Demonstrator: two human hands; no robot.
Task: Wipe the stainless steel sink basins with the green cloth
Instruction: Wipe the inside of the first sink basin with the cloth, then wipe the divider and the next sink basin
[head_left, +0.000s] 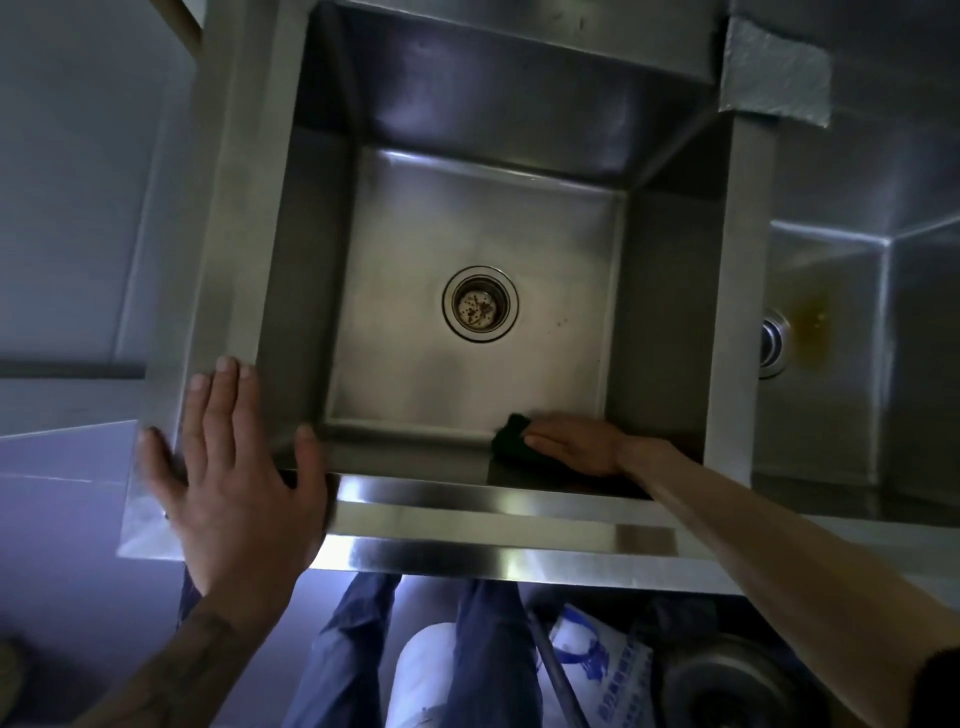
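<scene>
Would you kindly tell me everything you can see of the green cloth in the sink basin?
The dark green cloth looks almost black in this light, soft and bunched into a small wad. It lies at the near floor edge of the stainless steel sink basin, right of the round drain, against the near wall. The right hand presses it flat-fingered, hiding part of it.

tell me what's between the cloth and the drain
Nothing: in the head view only bare basin floor lies between the cloth, pressed under the right hand, and the drain.
</scene>
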